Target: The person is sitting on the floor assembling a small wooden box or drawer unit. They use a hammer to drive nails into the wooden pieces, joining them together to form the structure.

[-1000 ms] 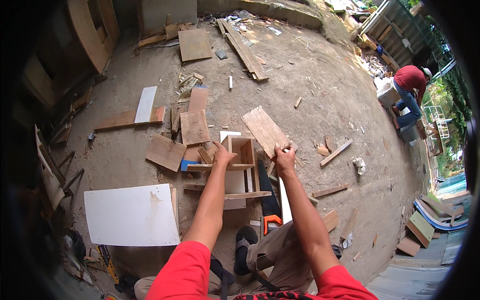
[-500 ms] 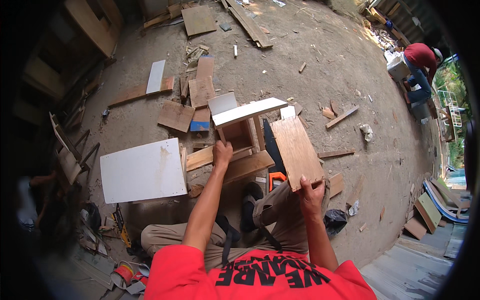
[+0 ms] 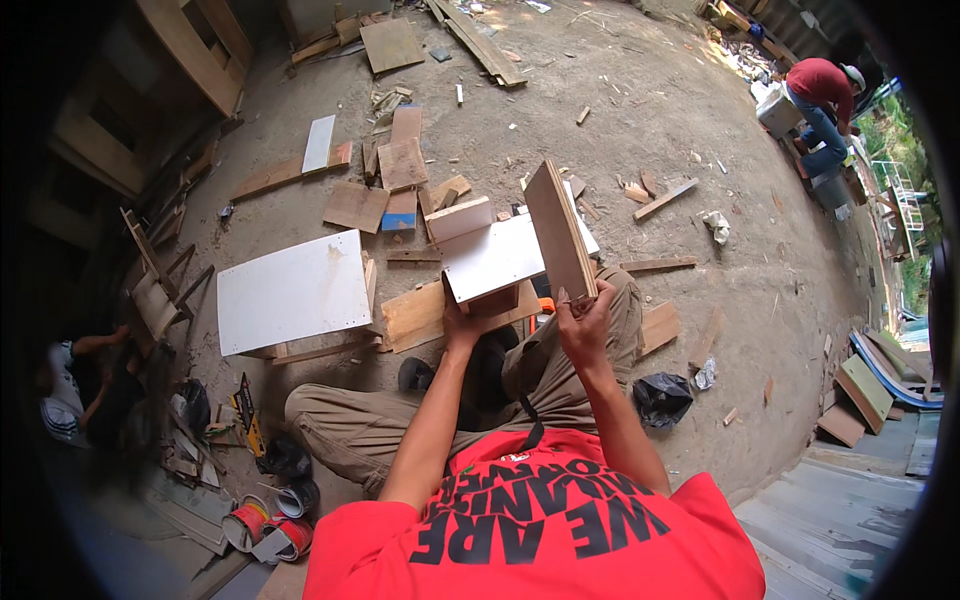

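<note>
My left hand grips the near edge of a small wooden box, whose white panel is now uppermost. In my right hand, a plywood board stands on edge, held at its near end by thumb and fingers. The board is close to the box's right side; whether they touch, I cannot tell. Beneath them shows a bit of a saw's orange handle, its blade mostly hidden. A bare plank lies on the ground left of my left hand.
A white board rests on wood at the left. Wood offcuts lie beyond it. Near my right knee sits a black plastic bag. Red tape-like rolls are at lower left. One person bends at far right; another is at far left.
The box has turned so that its white panel faces up and its opening is hidden. The plywood board has swung from lying nearly flat to standing on edge, closer to the box.
</note>
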Demonstrator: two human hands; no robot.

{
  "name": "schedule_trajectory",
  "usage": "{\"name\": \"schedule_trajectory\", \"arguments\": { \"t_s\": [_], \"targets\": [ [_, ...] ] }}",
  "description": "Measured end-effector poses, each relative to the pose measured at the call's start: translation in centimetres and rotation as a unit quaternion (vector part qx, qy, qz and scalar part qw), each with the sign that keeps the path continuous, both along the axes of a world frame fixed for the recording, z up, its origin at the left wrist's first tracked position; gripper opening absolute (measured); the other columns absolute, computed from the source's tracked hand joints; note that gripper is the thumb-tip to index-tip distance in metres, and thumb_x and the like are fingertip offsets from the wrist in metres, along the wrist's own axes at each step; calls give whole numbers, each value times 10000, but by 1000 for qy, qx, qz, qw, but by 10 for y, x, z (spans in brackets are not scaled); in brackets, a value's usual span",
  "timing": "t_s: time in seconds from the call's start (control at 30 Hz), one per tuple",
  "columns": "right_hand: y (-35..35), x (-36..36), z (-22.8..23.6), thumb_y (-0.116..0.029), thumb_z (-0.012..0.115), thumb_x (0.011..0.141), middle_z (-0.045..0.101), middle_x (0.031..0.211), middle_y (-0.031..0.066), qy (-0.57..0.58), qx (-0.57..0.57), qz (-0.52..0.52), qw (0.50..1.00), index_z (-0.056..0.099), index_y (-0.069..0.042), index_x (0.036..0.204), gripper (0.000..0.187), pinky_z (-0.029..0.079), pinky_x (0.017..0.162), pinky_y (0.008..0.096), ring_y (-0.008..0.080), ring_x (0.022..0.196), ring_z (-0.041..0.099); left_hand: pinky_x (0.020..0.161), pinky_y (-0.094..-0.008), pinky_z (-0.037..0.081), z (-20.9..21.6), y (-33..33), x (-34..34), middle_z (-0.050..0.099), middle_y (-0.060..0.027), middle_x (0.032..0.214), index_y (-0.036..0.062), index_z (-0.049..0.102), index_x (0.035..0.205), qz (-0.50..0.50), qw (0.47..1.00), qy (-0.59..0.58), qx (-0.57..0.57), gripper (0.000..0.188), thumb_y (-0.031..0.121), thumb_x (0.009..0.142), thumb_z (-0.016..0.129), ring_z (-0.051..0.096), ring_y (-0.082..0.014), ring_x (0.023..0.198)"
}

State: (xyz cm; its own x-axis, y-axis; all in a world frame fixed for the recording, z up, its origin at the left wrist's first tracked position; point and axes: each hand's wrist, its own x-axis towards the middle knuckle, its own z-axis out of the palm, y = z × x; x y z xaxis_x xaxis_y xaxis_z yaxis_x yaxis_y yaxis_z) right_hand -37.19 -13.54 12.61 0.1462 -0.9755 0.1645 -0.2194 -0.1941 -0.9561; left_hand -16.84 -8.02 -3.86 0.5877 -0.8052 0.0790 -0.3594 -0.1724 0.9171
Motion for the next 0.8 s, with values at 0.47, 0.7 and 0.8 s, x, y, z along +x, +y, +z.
{"name": "schedule_trajectory", "arguments": {
  "t_s": [0.47,0.7,0.8],
  "targets": [
    [-3,5,-35,-53,713,842,590,975,232,138,-132,141,971,392,38,1188,481,529,660,418,328,732,657,981,-395,482,14,16,19,612,-240,1253,16,275,1502,-112,992,53,-12,878,55,707,644,598,-372,1189],
    [-1,9,-19,-52,691,860,577,973,215,155,-84,121,977,405,15,1228,472,519,650,419,313,706,643,1013,-410,466,31,6,11,602,-260,1265,20,409,1412,-93,992,81,-3,750,50,700,643,570,-386,1230],
    [-3,16,-26,-8,682,843,606,866,163,158,-124,124,972,379,-17,1244,503,507,609,372,256,663,625,1003,-410,473,13,7,17,593,-259,1284,21,411,1406,-90,995,30,-30,738,52,709,652,574,-390,1224]
  ]
}}
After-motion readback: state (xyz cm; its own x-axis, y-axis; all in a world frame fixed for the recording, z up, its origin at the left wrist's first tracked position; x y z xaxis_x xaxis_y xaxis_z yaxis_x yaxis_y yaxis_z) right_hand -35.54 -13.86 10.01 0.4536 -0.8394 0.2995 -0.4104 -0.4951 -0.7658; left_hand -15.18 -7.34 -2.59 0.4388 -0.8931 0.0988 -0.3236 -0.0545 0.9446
